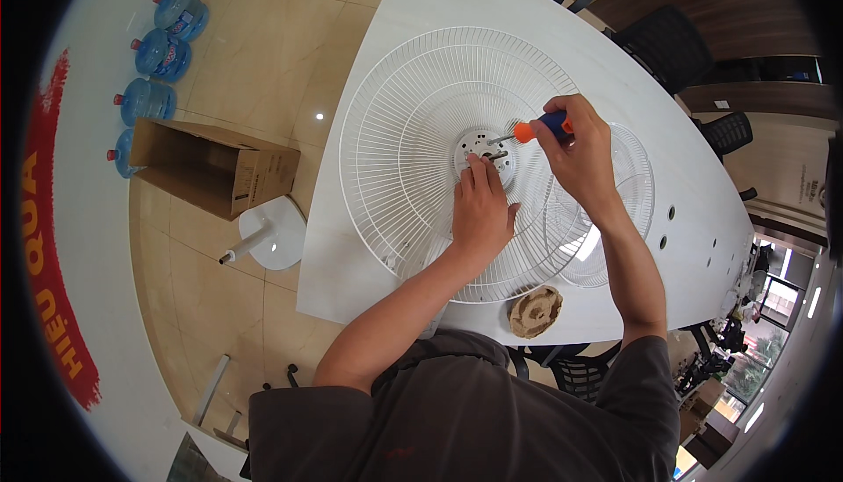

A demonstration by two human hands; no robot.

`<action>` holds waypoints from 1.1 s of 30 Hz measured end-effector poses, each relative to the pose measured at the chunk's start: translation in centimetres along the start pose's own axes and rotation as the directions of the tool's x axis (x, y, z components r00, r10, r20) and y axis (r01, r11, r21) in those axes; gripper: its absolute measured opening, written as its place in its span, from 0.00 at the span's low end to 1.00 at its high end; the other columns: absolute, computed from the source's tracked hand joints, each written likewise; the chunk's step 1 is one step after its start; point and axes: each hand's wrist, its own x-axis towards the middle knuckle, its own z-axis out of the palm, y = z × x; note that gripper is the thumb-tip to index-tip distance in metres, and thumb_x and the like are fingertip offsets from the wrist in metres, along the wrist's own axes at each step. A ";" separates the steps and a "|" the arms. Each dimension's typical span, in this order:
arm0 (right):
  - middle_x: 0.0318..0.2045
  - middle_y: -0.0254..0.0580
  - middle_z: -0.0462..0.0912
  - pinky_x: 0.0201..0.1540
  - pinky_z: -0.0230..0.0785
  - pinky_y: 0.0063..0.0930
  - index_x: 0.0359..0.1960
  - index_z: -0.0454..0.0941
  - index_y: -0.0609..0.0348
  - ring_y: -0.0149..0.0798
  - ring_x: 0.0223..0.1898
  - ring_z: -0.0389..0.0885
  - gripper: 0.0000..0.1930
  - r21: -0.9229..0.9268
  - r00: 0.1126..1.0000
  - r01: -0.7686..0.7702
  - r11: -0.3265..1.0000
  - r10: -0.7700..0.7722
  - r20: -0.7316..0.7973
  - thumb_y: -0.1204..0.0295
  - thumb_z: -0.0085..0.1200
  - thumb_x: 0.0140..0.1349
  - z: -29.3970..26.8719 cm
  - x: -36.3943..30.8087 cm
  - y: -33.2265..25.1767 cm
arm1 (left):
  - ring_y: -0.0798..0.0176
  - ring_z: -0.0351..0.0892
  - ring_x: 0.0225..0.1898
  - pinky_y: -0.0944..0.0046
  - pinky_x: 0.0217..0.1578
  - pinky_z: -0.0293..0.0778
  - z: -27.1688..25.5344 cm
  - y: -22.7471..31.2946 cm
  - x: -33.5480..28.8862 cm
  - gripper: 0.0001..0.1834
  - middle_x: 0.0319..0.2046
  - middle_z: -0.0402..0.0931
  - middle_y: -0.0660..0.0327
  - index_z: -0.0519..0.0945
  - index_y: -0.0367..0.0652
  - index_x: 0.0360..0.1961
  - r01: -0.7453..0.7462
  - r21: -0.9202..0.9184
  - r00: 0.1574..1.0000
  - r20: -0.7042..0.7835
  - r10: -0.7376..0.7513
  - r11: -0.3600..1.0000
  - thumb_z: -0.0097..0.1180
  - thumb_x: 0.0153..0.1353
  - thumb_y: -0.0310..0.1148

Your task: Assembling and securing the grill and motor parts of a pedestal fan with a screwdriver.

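Note:
A white wire fan grille (pixel 395 153) lies on the table, with a round white hub (pixel 467 147) at its middle that has several holes and a short metal shaft. My right hand (pixel 581 155) is closed round the handle of a screwdriver (pixel 527 133), orange and dark blue. Its thin blade slants down to the left, with the tip at the hub. My left hand (pixel 481 214) lies over the near part of the grille, fingers stretched out and fingertips on the hub beside the shaft. What lies beneath those fingertips is hidden.
Under the grille's right side is a clear plastic fan blade (pixel 562 210), beside a second wire grille (pixel 634 153). Crumpled brown packing (pixel 535 311) sits at the near edge of the white table (pixel 342 284). On the floor stand a cardboard box (pixel 263 175), a white fan base (pixel 279 241) and several water bottles (pixel 162 53).

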 end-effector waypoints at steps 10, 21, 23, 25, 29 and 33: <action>0.34 0.48 0.81 0.30 0.77 0.27 0.40 0.77 0.66 0.38 0.29 0.83 0.14 0.028 0.999 -0.032 0.999 0.033 -0.028 0.75 0.69 0.58 -0.5 -0.2 0.4 | 0.39 0.69 0.57 0.50 0.58 0.70 0.1 0.0 0.0 0.47 0.63 0.60 0.27 0.62 0.14 0.63 0.005 0.019 1.000 0.021 -0.006 1.000 0.72 0.54 0.41; 0.35 0.48 0.82 0.30 0.77 0.27 0.41 0.76 0.65 0.39 0.29 0.83 0.15 0.018 0.999 -0.027 0.999 0.028 -0.025 0.75 0.69 0.58 -0.2 -0.5 0.9 | 0.39 0.69 0.57 0.50 0.57 0.70 0.1 0.1 0.1 0.47 0.63 0.59 0.27 0.63 0.14 0.62 0.013 0.000 0.999 0.031 -0.013 1.000 0.72 0.54 0.40; 0.35 0.48 0.82 0.30 0.77 0.27 0.41 0.76 0.65 0.39 0.29 0.83 0.15 0.024 0.999 -0.027 0.999 0.027 -0.022 0.75 0.69 0.58 -0.3 -0.6 0.8 | 0.39 0.69 0.57 0.49 0.57 0.70 0.1 0.1 0.0 0.47 0.63 0.59 0.27 0.63 0.14 0.62 0.010 -0.005 1.000 0.021 -0.010 1.000 0.72 0.54 0.40; 0.35 0.48 0.81 0.30 0.76 0.27 0.42 0.75 0.65 0.38 0.29 0.83 0.15 0.026 1.000 -0.006 1.000 0.006 -0.017 0.76 0.69 0.58 -0.3 -0.8 0.5 | 0.39 0.69 0.57 0.49 0.57 0.70 0.1 0.1 0.0 0.47 0.63 0.59 0.28 0.63 0.14 0.62 0.009 -0.009 1.000 0.010 -0.009 1.000 0.72 0.54 0.40; 0.34 0.48 0.81 0.30 0.76 0.26 0.42 0.75 0.66 0.38 0.29 0.83 0.15 0.008 1.000 -0.007 1.000 0.007 -0.014 0.76 0.69 0.58 -0.3 -0.8 0.7 | 0.38 0.68 0.58 0.49 0.57 0.70 0.1 0.1 -0.1 0.47 0.63 0.59 0.28 0.62 0.14 0.62 0.006 -0.009 1.000 0.002 -0.006 1.000 0.72 0.53 0.40; 0.34 0.48 0.81 0.29 0.76 0.27 0.42 0.75 0.66 0.38 0.28 0.83 0.15 0.022 1.000 -0.003 1.000 0.003 -0.015 0.76 0.69 0.58 -0.3 -0.8 1.0 | 0.38 0.69 0.57 0.49 0.57 0.70 0.1 0.1 -0.1 0.48 0.63 0.59 0.28 0.62 0.14 0.62 0.008 -0.013 1.000 0.012 -0.008 1.000 0.72 0.53 0.40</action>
